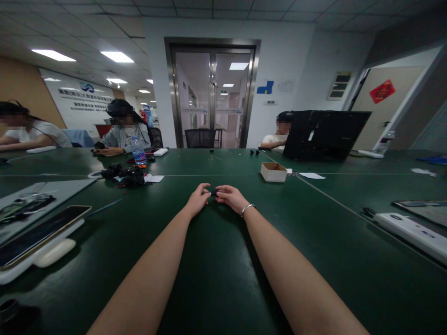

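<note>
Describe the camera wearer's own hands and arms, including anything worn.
The left hand and right hand are ungloved, and the forearms show no sleeves. A narrow silver-coloured bangle circles the right wrist; the left wrist shows none. Any rings are too small to tell.

Office interior: white walls (pixel 293 51), gridded ceiling (pixel 244 9), lit panels (pixel 117 56).
Centre: metal-framed glass double doors (pixel 211 100); black mesh chair (pixel 199 138) beyond the bench. Left: white sign panel (pixel 70 90), blue wave logo (pixel 87 87), tan wall (pixel 21 79). Right: pale door (pixel 405 86) bearing red diamond-shaped decoration (pixel 382 91). Foreground: dark green bench (pixel 216 260), top seamed.
</note>
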A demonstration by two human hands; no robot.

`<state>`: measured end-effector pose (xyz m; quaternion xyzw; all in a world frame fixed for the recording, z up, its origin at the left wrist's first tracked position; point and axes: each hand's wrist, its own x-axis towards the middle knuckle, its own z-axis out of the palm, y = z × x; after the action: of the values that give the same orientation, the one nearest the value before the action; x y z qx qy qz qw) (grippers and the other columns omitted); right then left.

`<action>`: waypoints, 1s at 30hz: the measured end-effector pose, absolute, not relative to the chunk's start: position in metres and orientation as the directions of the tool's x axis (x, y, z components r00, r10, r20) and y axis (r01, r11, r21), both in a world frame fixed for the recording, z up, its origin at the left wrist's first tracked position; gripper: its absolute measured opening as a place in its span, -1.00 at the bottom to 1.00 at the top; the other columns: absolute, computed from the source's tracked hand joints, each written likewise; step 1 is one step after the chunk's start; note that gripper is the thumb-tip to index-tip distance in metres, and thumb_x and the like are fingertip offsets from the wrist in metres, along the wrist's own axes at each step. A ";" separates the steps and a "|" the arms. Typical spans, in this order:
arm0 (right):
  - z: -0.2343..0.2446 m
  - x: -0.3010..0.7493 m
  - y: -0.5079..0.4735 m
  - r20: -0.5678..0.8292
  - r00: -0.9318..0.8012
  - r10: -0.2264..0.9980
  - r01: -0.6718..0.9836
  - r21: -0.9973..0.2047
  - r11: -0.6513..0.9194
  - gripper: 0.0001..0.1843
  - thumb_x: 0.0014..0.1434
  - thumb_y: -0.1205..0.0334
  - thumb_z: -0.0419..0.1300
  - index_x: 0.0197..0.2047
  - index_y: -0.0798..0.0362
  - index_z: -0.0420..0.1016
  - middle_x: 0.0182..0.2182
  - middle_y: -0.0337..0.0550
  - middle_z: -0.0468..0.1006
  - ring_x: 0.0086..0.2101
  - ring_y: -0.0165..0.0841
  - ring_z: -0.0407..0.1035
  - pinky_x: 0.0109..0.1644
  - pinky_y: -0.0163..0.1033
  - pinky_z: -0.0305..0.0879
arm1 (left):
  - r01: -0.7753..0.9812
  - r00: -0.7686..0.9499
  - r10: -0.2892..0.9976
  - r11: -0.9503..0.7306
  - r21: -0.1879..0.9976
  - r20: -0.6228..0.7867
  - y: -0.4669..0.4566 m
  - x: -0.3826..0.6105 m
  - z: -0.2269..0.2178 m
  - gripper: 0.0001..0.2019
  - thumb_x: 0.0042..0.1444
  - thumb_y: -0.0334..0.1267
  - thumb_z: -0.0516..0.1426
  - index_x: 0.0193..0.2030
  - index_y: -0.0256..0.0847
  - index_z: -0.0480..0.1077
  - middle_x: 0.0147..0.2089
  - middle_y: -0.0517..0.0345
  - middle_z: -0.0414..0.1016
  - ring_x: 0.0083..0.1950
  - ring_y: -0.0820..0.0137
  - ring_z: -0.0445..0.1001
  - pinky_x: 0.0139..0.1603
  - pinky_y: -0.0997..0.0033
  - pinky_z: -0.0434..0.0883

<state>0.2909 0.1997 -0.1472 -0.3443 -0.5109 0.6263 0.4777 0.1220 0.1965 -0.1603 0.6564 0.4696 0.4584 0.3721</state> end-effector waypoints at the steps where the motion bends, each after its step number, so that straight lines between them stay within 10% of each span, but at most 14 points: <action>1: -0.147 0.291 0.200 0.055 -0.304 0.951 -0.248 -0.968 -0.023 -0.77 -0.01 0.53 0.23 -0.24 0.16 0.42 -0.44 -0.20 0.47 -0.48 -0.49 0.44 -0.39 -0.42 0.42 | 0.269 0.144 0.956 -0.285 0.920 0.254 0.197 0.122 -0.160 -0.62 0.06 -0.31 0.01 0.06 -0.18 0.21 -0.35 0.20 0.34 -0.53 0.57 0.30 -0.55 0.58 0.22; 30: -0.146 0.290 0.198 0.053 -0.307 0.950 -0.253 -0.967 -0.027 -0.78 0.01 0.55 0.20 -0.24 0.16 0.41 -0.46 -0.21 0.48 -0.49 -0.49 0.44 -0.40 -0.44 0.42 | 0.260 0.157 0.953 -0.293 0.920 0.259 0.196 0.121 -0.161 -0.65 0.11 -0.20 -0.02 0.05 -0.18 0.23 -0.42 0.22 0.31 -0.55 0.56 0.25 -0.58 0.58 0.19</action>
<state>0.2903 0.1985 -0.1462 -0.3434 -0.5077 0.6291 0.4781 0.1214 0.1958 -0.1606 0.6605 0.4593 0.4587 0.3774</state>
